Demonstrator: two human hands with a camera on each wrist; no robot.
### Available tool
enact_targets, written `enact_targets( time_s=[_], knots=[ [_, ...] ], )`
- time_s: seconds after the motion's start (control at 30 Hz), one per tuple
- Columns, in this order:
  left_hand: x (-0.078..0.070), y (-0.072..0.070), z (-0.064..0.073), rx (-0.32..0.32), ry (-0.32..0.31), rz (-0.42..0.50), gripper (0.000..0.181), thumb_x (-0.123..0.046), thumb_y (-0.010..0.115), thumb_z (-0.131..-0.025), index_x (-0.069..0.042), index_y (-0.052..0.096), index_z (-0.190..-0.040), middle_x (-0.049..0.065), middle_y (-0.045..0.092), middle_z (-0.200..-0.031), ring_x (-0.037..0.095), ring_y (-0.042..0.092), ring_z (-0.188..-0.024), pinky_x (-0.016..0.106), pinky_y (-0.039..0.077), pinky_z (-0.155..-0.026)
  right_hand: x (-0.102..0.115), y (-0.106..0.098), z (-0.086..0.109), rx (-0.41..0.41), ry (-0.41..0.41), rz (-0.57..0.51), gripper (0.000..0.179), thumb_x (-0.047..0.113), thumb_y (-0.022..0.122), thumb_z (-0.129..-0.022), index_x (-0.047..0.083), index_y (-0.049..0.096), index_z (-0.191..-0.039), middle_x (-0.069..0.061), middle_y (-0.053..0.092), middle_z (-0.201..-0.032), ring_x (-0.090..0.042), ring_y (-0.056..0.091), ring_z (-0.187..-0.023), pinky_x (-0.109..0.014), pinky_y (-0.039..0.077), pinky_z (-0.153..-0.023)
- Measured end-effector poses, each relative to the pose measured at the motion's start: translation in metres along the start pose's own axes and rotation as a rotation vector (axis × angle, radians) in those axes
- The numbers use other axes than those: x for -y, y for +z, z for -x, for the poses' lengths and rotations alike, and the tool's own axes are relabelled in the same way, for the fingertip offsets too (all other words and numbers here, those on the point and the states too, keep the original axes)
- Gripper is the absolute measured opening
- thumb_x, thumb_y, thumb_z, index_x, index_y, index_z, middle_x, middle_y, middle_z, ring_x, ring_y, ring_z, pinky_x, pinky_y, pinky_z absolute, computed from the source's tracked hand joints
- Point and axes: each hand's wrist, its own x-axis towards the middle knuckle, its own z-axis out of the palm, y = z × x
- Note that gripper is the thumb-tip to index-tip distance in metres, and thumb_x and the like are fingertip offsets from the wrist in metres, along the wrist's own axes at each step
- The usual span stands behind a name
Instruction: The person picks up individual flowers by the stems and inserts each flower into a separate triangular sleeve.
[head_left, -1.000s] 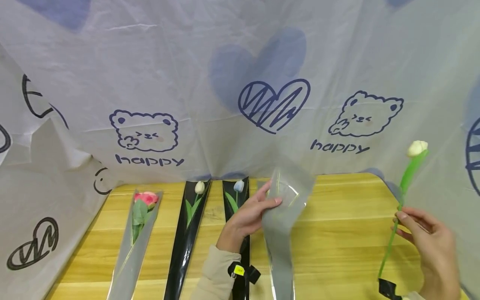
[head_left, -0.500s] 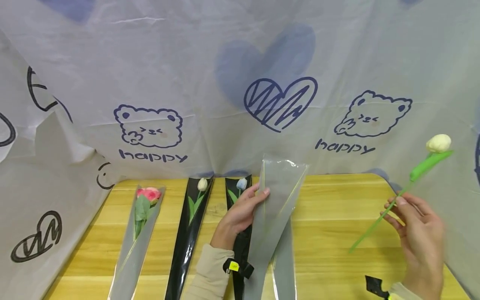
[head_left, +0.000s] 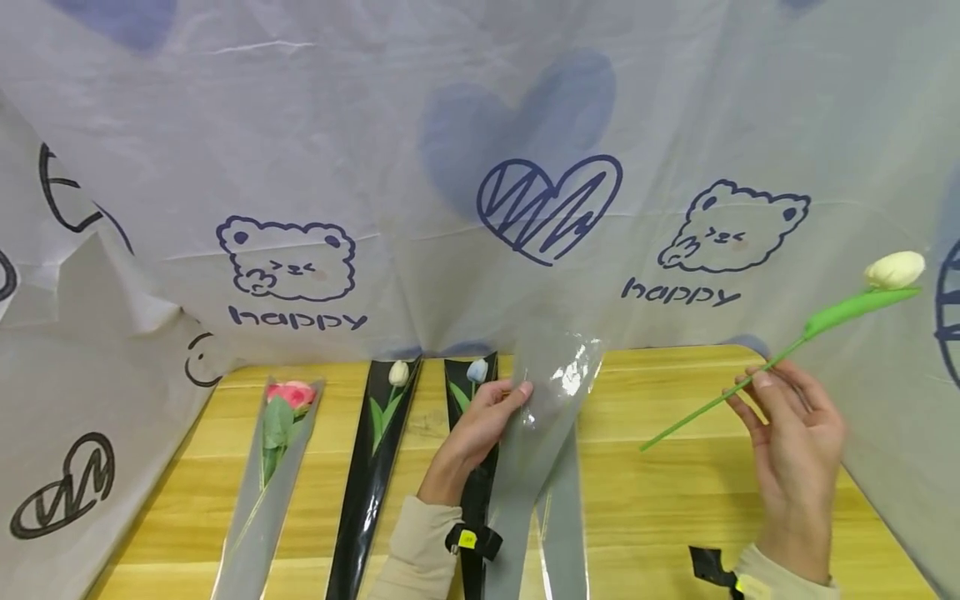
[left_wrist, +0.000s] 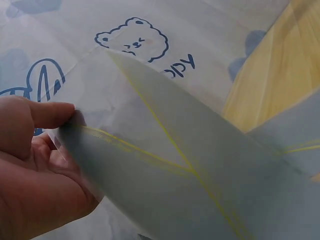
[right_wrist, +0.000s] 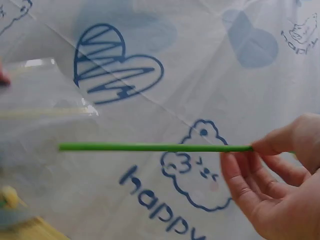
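My left hand [head_left: 480,429] pinches the edge of a translucent grey flower sleeve [head_left: 543,417] near its wide top. In the left wrist view, thumb and fingers grip the film of this gold-lined sleeve [left_wrist: 150,185]. My right hand [head_left: 795,442] pinches the green stem of a white tulip [head_left: 896,271] between thumb and fingertips. The tulip slants, its bloom up at the right and the stem's lower end pointing down left towards the sleeve. In the right wrist view, the stem [right_wrist: 150,147] lies nearly level, its free end apart from the sleeve.
A pink flower in a grey sleeve [head_left: 255,533], a white tulip in a black sleeve [head_left: 363,517] and a blue tulip [head_left: 477,372] in another black sleeve lie on the wooden table [head_left: 675,500]. Another grey sleeve [head_left: 566,517] lies beneath the held one. A printed cloth [head_left: 420,167] hangs behind.
The right hand has moved left and tilted the tulip from near upright to a slant, its stem end nearing the sleeve. The left hand has shifted slightly left, turning the sleeve.
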Motion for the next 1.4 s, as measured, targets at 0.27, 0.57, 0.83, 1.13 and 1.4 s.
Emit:
enact_targets(
  time_s=[0.27,0.57,0.83,1.13,1.4],
  knots=[
    [0.002,0.003,-0.001,-0.005,0.012,-0.093,0.032,-0.016,0.055,-0.108,0.012,0.065,-0.117,0.004,0.071,-0.088,0.011,0.065,-0.074,0.028,0.052,-0.07,-0.005,0.012,0.001,-0.079,-0.023,-0.155,0.029,-0.022,0.064,-0.09,-0.015,0.06,-0.118,-0.025,0.069,-0.097,-0.033,0.071,-0.081,-0.04,0.061,-0.066],
    [0.003,0.004,0.0,0.064,0.034,-0.108,0.024,-0.015,0.056,-0.107,0.008,0.065,-0.106,0.0,0.064,-0.071,0.009,0.055,-0.064,0.025,0.044,-0.063,-0.002,0.014,0.0,-0.14,-0.074,-0.254,0.036,-0.021,0.066,-0.089,-0.014,0.056,-0.123,-0.024,0.066,-0.096,-0.034,0.07,-0.081,-0.04,0.061,-0.064],
    [0.003,0.005,0.0,0.158,0.032,-0.176,0.024,-0.011,0.059,-0.105,0.009,0.067,-0.114,0.002,0.059,-0.062,0.009,0.052,-0.055,0.024,0.043,-0.057,0.0,0.017,0.003,-0.173,-0.196,-0.325,0.031,-0.02,0.064,-0.091,-0.014,0.055,-0.12,-0.023,0.065,-0.089,-0.034,0.068,-0.075,-0.04,0.06,-0.063],
    [0.004,0.006,0.0,0.176,0.033,-0.268,0.02,-0.013,0.065,-0.102,0.004,0.064,-0.093,-0.005,0.046,-0.059,0.008,0.035,-0.056,0.026,0.03,-0.058,0.002,0.029,0.008,-0.138,-0.291,-0.251,0.038,-0.021,0.069,-0.086,-0.019,0.055,-0.121,-0.026,0.064,-0.089,-0.036,0.068,-0.075,-0.04,0.061,-0.063],
    [0.002,0.007,0.001,0.181,0.017,-0.256,0.023,-0.012,0.065,-0.102,0.007,0.069,-0.115,0.009,0.072,-0.078,0.012,0.059,-0.07,0.025,0.044,-0.068,-0.001,0.038,0.013,-0.082,-0.346,-0.17,0.039,-0.021,0.07,-0.085,-0.023,0.053,-0.12,-0.027,0.062,-0.093,-0.034,0.068,-0.078,-0.039,0.06,-0.063]
  ],
)
